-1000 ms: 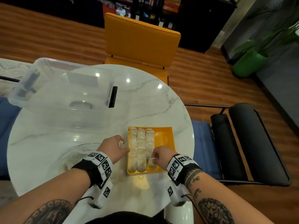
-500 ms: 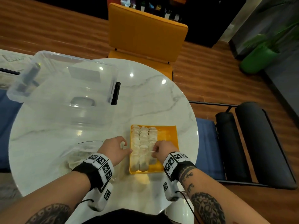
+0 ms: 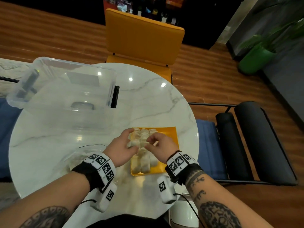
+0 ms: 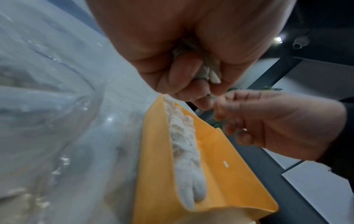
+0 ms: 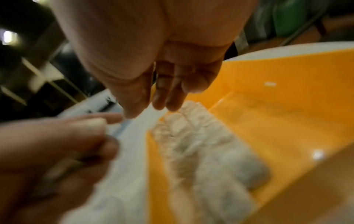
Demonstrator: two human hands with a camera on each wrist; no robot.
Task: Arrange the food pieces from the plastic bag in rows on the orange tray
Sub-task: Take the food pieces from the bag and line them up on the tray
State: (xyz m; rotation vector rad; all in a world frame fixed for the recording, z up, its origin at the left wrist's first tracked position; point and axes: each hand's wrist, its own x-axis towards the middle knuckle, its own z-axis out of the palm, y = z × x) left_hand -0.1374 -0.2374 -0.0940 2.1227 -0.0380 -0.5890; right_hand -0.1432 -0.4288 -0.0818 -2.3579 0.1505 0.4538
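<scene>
Three rows of food pieces are sitting on the orange tray, its three o'clock side bare. I'm pinching a white piece in my left hand; my right hand is hovering loose, holding nothing. The plastic bag is lying at nine o'clock.

Home dining area, marble table, orange chair, potted plant

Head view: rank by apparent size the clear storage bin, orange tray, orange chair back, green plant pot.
Largest to smallest, as they appear:
1. clear storage bin
2. orange chair back
3. orange tray, partly hidden by both hands
4. green plant pot
The chair and pot stand farther off, so true sizes differ.
</scene>
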